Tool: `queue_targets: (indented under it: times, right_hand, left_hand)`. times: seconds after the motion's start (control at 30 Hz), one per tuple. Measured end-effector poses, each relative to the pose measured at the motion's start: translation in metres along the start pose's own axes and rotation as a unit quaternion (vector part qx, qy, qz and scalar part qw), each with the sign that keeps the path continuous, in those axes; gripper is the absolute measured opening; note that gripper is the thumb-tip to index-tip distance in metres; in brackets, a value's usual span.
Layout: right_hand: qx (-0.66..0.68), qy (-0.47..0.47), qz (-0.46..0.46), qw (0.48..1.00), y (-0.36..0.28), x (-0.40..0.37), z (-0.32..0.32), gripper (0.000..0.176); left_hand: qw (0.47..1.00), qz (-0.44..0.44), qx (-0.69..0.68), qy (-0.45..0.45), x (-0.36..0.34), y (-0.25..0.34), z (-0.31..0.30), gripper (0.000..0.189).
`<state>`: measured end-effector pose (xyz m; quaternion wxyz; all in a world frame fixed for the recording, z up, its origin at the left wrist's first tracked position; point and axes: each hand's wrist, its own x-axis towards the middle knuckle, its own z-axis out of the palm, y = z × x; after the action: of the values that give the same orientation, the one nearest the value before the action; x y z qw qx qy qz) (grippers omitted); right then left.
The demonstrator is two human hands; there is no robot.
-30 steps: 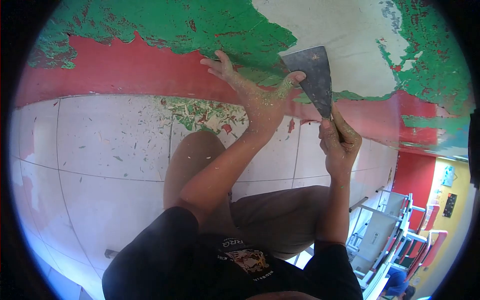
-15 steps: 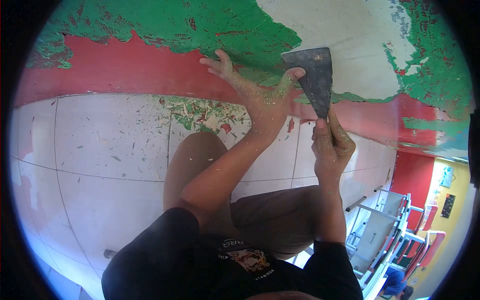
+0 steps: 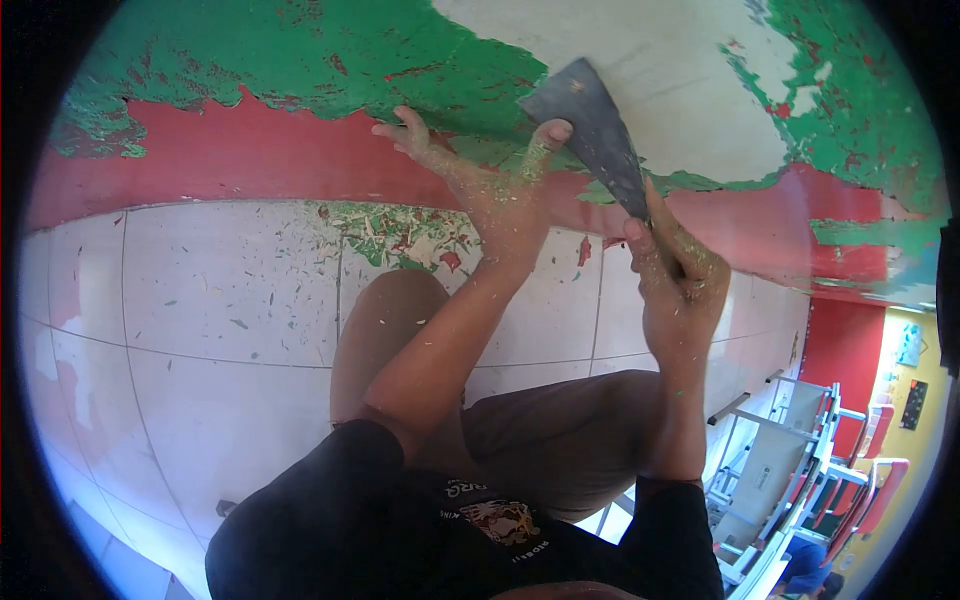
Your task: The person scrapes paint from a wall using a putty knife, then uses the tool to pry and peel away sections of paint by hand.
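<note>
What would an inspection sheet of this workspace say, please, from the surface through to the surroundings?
Surface: wall patchy, with ragged green paint, a pale area and a red band nearer the floor.
Job's things: one flat scraper, its blade up at the wall.
Clutter: paint flakes scattered on the tiled floor.
Hands: right hand grips the scraper; left hand is open, thumb at the blade, fingers spread by the wall.
Cables: nothing seen.
Surroundings: metal-framed furniture; another person, partly visible.
</note>
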<state>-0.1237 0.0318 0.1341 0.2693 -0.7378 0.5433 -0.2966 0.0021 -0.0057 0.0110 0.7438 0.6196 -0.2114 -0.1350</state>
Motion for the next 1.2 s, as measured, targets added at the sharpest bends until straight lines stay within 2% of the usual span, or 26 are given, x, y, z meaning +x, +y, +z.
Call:
queue_targets:
  times: [0.07,0.2,0.27,0.37,0.53,0.6,0.67,0.7,0.73,0.77,0.8,0.87,0.9,0.93,0.97,1.03,1.07,1.1,1.13,1.17,1.2]
  right_hand:
    - [-0.047,-0.035,-0.021,0.998,-0.016,0.006,-0.009,0.041]
    - [-0.008,-0.048,-0.08,0.996,0.005,0.006,-0.012,0.042]
    - [0.036,-0.07,0.004,0.997,0.011,-0.001,-0.007,0.043]
    - [0.097,-0.061,0.026,0.993,0.02,-0.002,0.001,0.043]
    - [0.047,-0.097,0.036,0.994,-0.022,0.021,-0.023,0.042]
    - [-0.065,-0.125,-0.054,0.989,-0.04,0.031,-0.035,0.041]
    - [-0.074,-0.15,-0.023,0.986,-0.061,0.039,-0.023,0.037]
    - [-0.153,-0.167,-0.141,0.964,-0.061,0.046,-0.006,0.036]
    - [-0.227,-0.179,-0.255,0.923,-0.063,0.047,0.006,0.034]
    - [-0.226,-0.173,-0.256,0.924,-0.069,0.042,0.012,0.034]
    - [-0.254,-0.176,-0.239,0.92,-0.075,0.039,0.018,0.033]
    - [-0.287,-0.18,-0.229,0.912,-0.079,0.037,0.015,0.033]
    - [-0.226,-0.177,-0.202,0.936,-0.07,0.033,0.006,0.034]
    - [-0.162,-0.171,-0.174,0.956,-0.061,0.028,-0.003,0.035]
    - [-0.161,-0.168,-0.179,0.956,-0.051,0.024,-0.011,0.035]
    - [-0.093,-0.154,-0.042,0.983,-0.032,0.013,-0.022,0.039]
    - [-0.093,-0.153,-0.044,0.983,-0.025,0.007,-0.022,0.039]
    - [-0.031,-0.124,-0.021,0.992,-0.02,0.002,-0.022,0.041]
    - [0.03,-0.095,0.004,0.995,-0.017,-0.002,-0.022,0.043]
    - [0.027,-0.094,0.007,0.995,-0.018,-0.003,-0.024,0.043]
    - [0.026,-0.098,0.008,0.995,-0.021,-0.001,-0.025,0.043]
  left_hand:
    - [0.997,-0.029,-0.075,0.014,-0.001,0.002,0.003,0.138]
    - [0.998,-0.014,-0.06,0.018,-0.001,0.007,0.001,0.136]
    - [0.992,-0.077,-0.102,-0.012,-0.003,0.016,-0.007,0.145]
    - [0.995,-0.059,-0.08,-0.008,-0.002,0.013,-0.007,0.143]
    - [0.997,-0.039,-0.066,0.026,0.001,0.015,0.002,0.135]
    - [0.997,-0.03,-0.061,0.04,0.0,0.009,0.003,0.13]
    - [0.993,-0.01,-0.099,0.063,0.001,-0.002,0.006,0.118]
    - [0.993,-0.008,-0.103,0.06,0.0,-0.008,0.002,0.118]
    - [0.982,-0.034,-0.18,0.045,0.002,-0.014,-0.005,0.114]
    - [0.964,-0.059,-0.256,0.03,0.004,-0.019,-0.01,0.11]
    - [0.964,-0.054,-0.259,0.026,0.004,-0.012,-0.012,0.11]
    - [0.947,-0.134,-0.276,0.092,-0.001,0.003,-0.014,0.107]
    - [0.946,-0.133,-0.278,0.098,-0.002,0.004,-0.016,0.107]
    - [0.97,-0.115,-0.2,0.069,-0.002,0.006,-0.018,0.113]
    - [0.987,-0.097,-0.121,0.036,-0.001,0.007,-0.019,0.118]
    - [0.995,-0.054,-0.075,0.023,-0.002,0.017,-0.019,0.122]
    - [0.999,-0.017,-0.027,0.009,-0.002,0.02,-0.02,0.127]
    - [0.999,-0.018,-0.029,0.01,0.0,0.022,-0.02,0.127]
    - [1.0,-0.004,-0.016,0.003,0.003,0.021,-0.02,0.135]
    - [1.0,0.009,-0.003,-0.005,0.005,0.02,-0.019,0.144]
    - [1.0,0.006,-0.004,-0.006,0.007,0.019,-0.019,0.144]
